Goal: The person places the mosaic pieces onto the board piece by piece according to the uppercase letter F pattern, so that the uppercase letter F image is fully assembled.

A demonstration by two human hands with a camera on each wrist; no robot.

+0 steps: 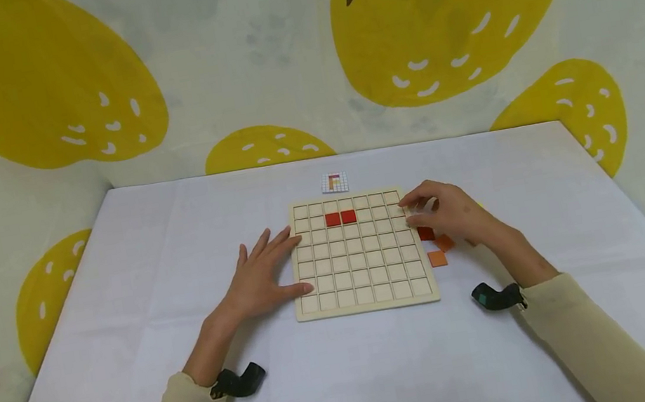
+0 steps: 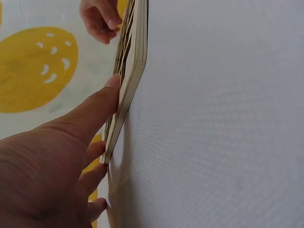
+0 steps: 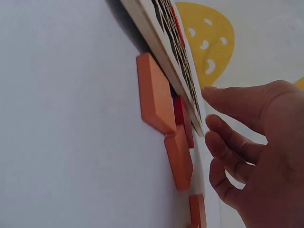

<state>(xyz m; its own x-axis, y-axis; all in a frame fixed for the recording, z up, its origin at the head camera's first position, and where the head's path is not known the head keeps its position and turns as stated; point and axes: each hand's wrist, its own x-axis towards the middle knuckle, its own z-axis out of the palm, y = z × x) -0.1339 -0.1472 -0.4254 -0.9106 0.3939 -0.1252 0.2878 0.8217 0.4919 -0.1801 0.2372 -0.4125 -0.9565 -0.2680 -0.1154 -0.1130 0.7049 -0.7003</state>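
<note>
A pale wooden grid board (image 1: 369, 308) lies flat on the table. Two red square tiles, a left one (image 1: 333, 219) and a right one (image 1: 348, 216), sit side by side in its second row from the back. My left hand (image 1: 259, 279) rests at the board's left side, thumb (image 2: 95, 107) and fingers spread over its edge. At the right edge hovers my right hand (image 1: 455, 211), thumb and forefinger apart with nothing visible between them. Beneath and beside it lie a red tile (image 1: 426, 233) and orange tiles (image 1: 437, 258), partly hidden in the head view.
Behind the board lies a small card (image 1: 334, 182) printed with a coloured grid pattern. A white cloth (image 1: 353, 381) covers the table. Walls with yellow fruit shapes stand at the back and sides. A bit of yellow (image 1: 480, 205) shows behind the right hand.
</note>
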